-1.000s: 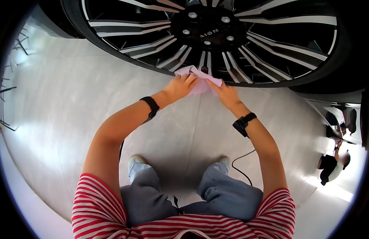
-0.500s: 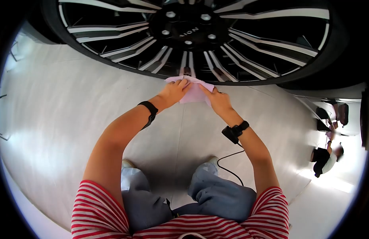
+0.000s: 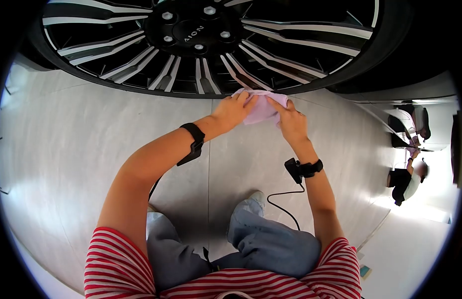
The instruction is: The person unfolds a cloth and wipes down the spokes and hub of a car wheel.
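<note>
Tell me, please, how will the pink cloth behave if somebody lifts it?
The pink cloth is probably floppy, since its lower part hangs in loose folds. It looks thin, so likely light. It would probably crumple rather than break.

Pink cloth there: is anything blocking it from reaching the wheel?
Nothing visible stands between the pink cloth and the wheel. The left hand and right hand hold its sides, and its upper edge overlaps the wheel's lower edge in view.

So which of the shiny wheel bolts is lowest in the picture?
The bolt just below the letters AION; the other four sit higher.
</note>
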Demonstrator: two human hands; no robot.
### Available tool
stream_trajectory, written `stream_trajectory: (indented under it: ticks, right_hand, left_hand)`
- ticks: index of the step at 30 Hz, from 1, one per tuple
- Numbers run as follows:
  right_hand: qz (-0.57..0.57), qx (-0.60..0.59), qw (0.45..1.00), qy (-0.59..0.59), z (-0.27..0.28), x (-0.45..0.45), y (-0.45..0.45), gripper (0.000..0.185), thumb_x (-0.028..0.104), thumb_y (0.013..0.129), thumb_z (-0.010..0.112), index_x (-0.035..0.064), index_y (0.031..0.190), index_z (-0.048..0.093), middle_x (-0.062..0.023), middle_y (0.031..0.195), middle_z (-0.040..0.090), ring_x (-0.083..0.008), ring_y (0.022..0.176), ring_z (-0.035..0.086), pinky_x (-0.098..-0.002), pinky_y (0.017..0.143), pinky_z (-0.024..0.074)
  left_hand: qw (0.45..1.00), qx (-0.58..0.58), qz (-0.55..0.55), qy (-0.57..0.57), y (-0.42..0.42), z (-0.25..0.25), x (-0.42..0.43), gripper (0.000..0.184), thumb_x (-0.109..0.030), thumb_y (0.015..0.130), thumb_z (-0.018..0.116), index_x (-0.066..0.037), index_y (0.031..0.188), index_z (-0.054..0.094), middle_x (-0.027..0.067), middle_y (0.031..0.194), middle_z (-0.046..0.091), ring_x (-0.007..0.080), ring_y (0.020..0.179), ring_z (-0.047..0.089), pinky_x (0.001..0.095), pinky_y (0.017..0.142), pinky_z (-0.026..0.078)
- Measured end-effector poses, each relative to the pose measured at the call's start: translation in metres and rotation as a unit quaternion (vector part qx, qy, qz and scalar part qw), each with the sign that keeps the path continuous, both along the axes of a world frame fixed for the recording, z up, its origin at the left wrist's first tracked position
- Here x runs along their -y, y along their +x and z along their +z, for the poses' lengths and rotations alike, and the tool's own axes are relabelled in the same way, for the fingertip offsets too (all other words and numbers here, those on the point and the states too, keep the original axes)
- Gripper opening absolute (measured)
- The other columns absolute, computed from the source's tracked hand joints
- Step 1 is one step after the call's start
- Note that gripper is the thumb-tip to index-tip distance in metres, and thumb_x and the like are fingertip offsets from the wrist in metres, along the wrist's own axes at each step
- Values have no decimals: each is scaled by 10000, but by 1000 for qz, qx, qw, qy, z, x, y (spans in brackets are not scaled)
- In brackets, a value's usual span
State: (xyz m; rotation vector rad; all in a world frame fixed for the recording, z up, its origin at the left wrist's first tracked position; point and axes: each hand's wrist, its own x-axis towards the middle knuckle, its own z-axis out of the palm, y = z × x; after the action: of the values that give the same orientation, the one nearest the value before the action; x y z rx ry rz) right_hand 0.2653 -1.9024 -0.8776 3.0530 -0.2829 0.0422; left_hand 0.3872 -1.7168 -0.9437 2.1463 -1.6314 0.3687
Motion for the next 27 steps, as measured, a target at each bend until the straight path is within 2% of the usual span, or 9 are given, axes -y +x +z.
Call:
stream_trajectory:
  ticks: [2,5,8,14,19,25,27]
  right_hand:
    - [3,30,1000,-8,8,-10,5,577,21,786,564,363,1250,593,-101,1006,597,-262,675,649,-354,603,539]
    - [52,124,990,49,-3,-10,14,567,11,776,569,354,1225,617,-100,997,597,-267,633,632,-351,571,529]
    - [78,150,984,53,-6,-19,23,567,6,765,571,349,1213,628,-98,967,589,-273,608,613,-341,549,522]
    - [120,203,971,53,31,-55,52,563,18,741,582,353,1190,646,-80,861,541,-261,557,581,-329,500,502]
    - [121,273,951,81,31,-82,75,544,30,742,588,347,1180,653,-83,849,567,-258,547,575,-314,481,491]
    - [128,307,935,122,70,-111,91,474,32,788,557,298,1163,674,-99,900,611,-242,583,607,-299,497,498]
    - [108,330,925,155,88,-118,88,485,-12,800,543,273,1168,676,-109,958,631,-260,627,619,-308,547,511]
  left_hand:
    - [999,6,-1,-35,7,1,-6,712,-20,663,661,-22,1337,430,119,1045,460,242,874,573,293,715,530]
    - [995,103,-9,-2,25,18,-26,674,-33,680,650,-52,1325,459,97,1028,467,212,871,576,266,679,530]
    - [992,129,5,-6,35,26,-44,673,-22,696,633,-81,1342,454,77,1038,478,175,857,582,234,611,522]
    - [986,137,98,5,44,47,-78,698,-19,719,632,-136,1379,438,47,1076,487,137,841,585,193,497,489]
    - [981,121,150,29,58,63,-97,731,11,727,629,-135,1408,409,48,1083,483,154,861,596,204,528,507]
    - [985,28,142,-93,60,95,-98,685,66,739,588,-68,1391,427,73,1089,483,196,845,606,269,573,519]
    - [983,24,129,-126,58,111,-93,662,78,741,575,-53,1377,442,74,1085,485,198,826,609,273,571,515]
